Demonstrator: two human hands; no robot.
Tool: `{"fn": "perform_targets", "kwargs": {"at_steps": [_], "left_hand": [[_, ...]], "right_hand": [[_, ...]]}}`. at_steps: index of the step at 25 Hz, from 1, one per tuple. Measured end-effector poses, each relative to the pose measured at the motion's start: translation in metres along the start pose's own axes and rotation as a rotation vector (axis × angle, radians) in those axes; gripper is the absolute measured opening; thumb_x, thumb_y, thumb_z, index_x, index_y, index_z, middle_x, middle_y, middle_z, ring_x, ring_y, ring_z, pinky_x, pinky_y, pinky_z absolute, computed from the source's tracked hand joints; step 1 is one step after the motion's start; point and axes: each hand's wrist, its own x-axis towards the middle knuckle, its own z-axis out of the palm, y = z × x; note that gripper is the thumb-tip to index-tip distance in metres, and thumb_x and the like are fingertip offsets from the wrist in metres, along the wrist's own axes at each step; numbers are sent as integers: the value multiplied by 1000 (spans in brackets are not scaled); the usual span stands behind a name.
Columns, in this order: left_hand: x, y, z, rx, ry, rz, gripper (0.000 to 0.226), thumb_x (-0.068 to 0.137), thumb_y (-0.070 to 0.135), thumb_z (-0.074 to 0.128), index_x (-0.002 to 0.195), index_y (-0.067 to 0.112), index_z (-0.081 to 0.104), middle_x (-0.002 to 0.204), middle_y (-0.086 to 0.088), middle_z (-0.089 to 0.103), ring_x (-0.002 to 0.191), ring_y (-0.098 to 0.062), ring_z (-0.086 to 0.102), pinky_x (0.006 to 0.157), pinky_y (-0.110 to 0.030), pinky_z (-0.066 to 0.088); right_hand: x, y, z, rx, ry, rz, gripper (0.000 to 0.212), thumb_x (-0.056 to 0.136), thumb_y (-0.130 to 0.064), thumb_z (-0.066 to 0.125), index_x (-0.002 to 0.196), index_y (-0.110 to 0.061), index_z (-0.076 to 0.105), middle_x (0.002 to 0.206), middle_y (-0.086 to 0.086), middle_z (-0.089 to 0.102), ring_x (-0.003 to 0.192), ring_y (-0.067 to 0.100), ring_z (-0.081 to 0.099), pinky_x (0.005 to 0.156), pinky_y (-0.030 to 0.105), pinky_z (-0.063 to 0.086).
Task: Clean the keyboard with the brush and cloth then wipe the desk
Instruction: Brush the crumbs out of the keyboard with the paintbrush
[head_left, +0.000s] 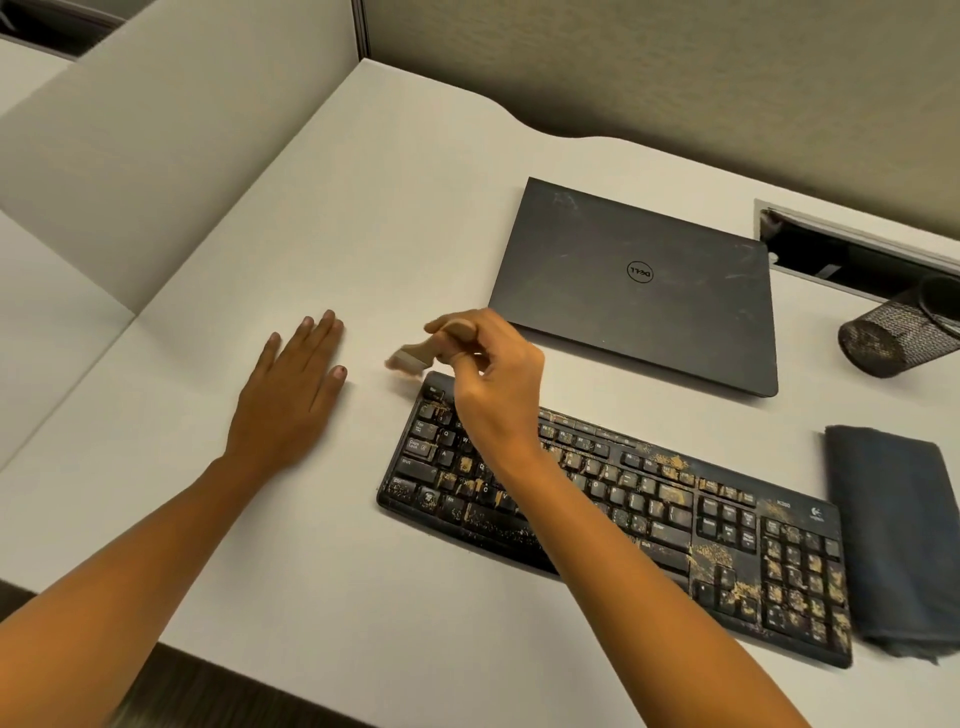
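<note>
A black keyboard (649, 514) lies across the white desk (363, 218), strewn with tan crumbs, thickest at its right end. My right hand (493, 379) grips a small wooden-handled brush (415, 356) above the keyboard's top left corner, bristles pointing left and blurred by motion. My left hand (296, 384) rests flat on the desk to the left of the keyboard, fingers straight. A folded dark grey cloth (893, 535) lies on the desk just right of the keyboard.
A shut dark laptop (639, 280) lies behind the keyboard. A black mesh pen cup (893, 332) lies tipped on its side at the right, below a cable slot (852, 254). Partition walls stand behind and to the left. The desk's front edge runs near the bottom.
</note>
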Motion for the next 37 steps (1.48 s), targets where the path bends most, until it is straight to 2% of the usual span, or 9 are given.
{"fn": "perform_targets", "kwargs": {"at_steps": [2, 6, 12, 19, 23, 27, 31, 35, 37], "left_hand": [[0, 0, 0, 2, 4, -3, 61, 101, 44, 13, 155, 17, 22, 161, 6, 18, 149, -10, 13, 120, -28, -1], [0, 0, 0, -5, 7, -2, 61, 101, 43, 14, 155, 17, 23, 161, 6, 18, 149, -10, 14, 120, -28, -1], [0, 1, -1, 11, 7, 5, 60, 101, 42, 15, 155, 16, 24, 161, 4, 21, 149, -13, 16, 120, -29, 0], [0, 1, 0, 20, 20, 6, 58, 102, 39, 16, 155, 17, 23, 161, 5, 19, 149, -13, 17, 120, -26, -3], [0, 1, 0, 16, 25, 3, 59, 101, 39, 15, 155, 16, 24, 161, 4, 20, 148, -13, 17, 120, -29, 1], [0, 1, 0, 11, 28, 8, 59, 101, 38, 16, 154, 16, 26, 160, 3, 22, 148, -14, 19, 120, -31, 3], [0, 0, 0, 10, 21, 5, 58, 101, 38, 16, 155, 16, 25, 161, 4, 21, 149, -12, 17, 121, -31, 3], [0, 0, 1, 3, 18, 5, 58, 101, 38, 16, 155, 17, 24, 161, 5, 20, 149, -11, 16, 121, -31, 3], [0, 0, 1, 0, 17, 3, 58, 101, 38, 16, 155, 17, 24, 161, 5, 20, 149, -11, 16, 121, -30, 2]], "right_hand": [[2, 5, -7, 7, 32, 6, 10, 87, -3, 59, 87, -6, 69, 88, 1, 70, 82, 8, 65, 68, 38, 56], [-6, 20, -23, -3, 129, 79, 7, 89, -10, 61, 87, -8, 68, 87, -1, 69, 82, 17, 67, 68, 43, 56], [-3, 9, 3, 25, -4, 57, 10, 87, -2, 63, 91, -7, 71, 90, 2, 71, 84, 10, 65, 72, 38, 56], [8, 10, -19, 56, -84, 129, 6, 89, -6, 63, 91, -4, 69, 89, 5, 69, 84, 22, 67, 70, 43, 59], [21, 14, -32, 46, 39, 151, 7, 89, -1, 62, 91, -1, 69, 90, 7, 68, 82, 22, 68, 68, 39, 60], [17, 5, -31, 34, -156, 202, 7, 90, -6, 64, 94, -3, 68, 88, 7, 69, 78, 19, 70, 70, 37, 60], [24, 4, -33, -112, -56, 106, 4, 89, -5, 63, 89, -6, 67, 84, -2, 66, 74, 8, 66, 68, 33, 58], [22, 2, -33, -66, -149, 199, 6, 90, -9, 64, 89, -4, 67, 84, 3, 68, 71, 18, 68, 65, 42, 58], [25, 4, -37, -144, -83, 172, 5, 90, -7, 63, 88, -6, 67, 84, 2, 67, 73, 19, 67, 66, 42, 58]]}}
